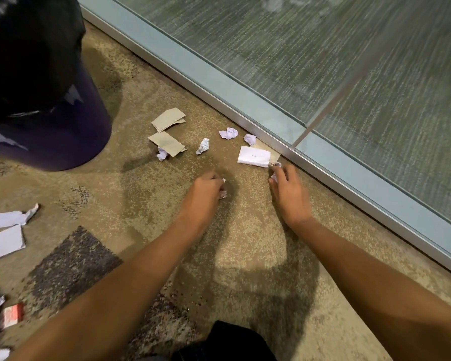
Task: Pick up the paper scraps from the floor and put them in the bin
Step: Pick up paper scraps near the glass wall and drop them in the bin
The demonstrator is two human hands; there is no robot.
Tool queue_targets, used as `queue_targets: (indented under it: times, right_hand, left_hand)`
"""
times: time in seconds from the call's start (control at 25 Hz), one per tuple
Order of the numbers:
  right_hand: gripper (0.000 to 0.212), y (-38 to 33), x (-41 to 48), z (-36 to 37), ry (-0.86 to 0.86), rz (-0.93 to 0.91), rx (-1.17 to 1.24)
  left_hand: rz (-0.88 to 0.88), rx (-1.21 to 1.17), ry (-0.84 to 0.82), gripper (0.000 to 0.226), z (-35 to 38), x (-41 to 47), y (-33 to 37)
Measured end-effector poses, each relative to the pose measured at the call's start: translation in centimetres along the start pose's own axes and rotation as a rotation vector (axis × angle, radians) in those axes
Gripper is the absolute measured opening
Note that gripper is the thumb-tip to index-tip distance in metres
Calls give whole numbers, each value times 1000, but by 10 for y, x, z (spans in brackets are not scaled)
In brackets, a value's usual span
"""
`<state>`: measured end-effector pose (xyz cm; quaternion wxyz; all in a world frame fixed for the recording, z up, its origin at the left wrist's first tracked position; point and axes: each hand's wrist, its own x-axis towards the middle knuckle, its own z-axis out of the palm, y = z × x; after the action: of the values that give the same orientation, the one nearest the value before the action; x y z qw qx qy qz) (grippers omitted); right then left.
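My left hand (208,188) rests low on the carpet, fingers curled around a small crumpled white scrap (223,194). My right hand (287,190) pinches another small white scrap (274,176) just below a folded white sheet (254,156). Beyond my hands lie crumpled white balls (229,133) (202,146) (249,139) and two tan cardboard pieces (168,119) (167,143). The dark bin (55,136) with a black liner stands at the upper left.
A glass partition with a metal base rail (248,121) runs diagonally along the right. More white paper (4,230) and a red-and-white card (12,315) lie at the left edge. A dark carpet patch (73,267) sits near my left forearm.
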<state>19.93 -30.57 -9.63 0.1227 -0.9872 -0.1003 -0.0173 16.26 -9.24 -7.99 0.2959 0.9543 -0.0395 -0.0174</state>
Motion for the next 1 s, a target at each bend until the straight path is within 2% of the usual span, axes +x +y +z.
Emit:
queue_targets:
  times: [0.12, 0.24, 0.4, 0.44, 0.52, 0.6, 0.68, 0.76, 0.92, 1.0]
  right_hand:
    - [27, 0, -9, -7, 9, 65, 28]
    - [21, -9, -24, -17, 113, 162, 199]
    - [45, -59, -30, -50, 207, 483, 538]
    - [48, -75, -29, -56, 219, 611, 673]
    - [44, -112, -23, -75, 223, 851, 1120]
    - [33, -150, -12, -98, 120, 976, 1526]
    - [33, -190, -1, -124, -74, 972, 1699]
    - [36, -235, 11, -148, -212, 857, 1758]
    - [41, -325, 38, -201, -242, 523, 1539]
    - [46, -368, 56, -222, -221, 415, 1524]
  left_hand:
    - [-58, -87, 61, 11, -13, -18, 5]
    - [-107, -144, 142, 10, -32, -33, 11]
    - [-180, -222, 289, 10, -81, -52, 24]
    - [-198, -254, 326, 11, -95, -56, 28]
    - [-222, -327, 417, 10, -126, -64, 36]
    - [-236, -385, 542, 6, -162, -70, 41]
    - [-219, -417, 692, 6, -202, -76, 43]
    - [-192, -406, 808, 7, -246, -80, 40]
    - [-200, -307, 1006, 9, -333, -86, 16]
    - [-257, -277, 1044, 14, -364, -83, 3]
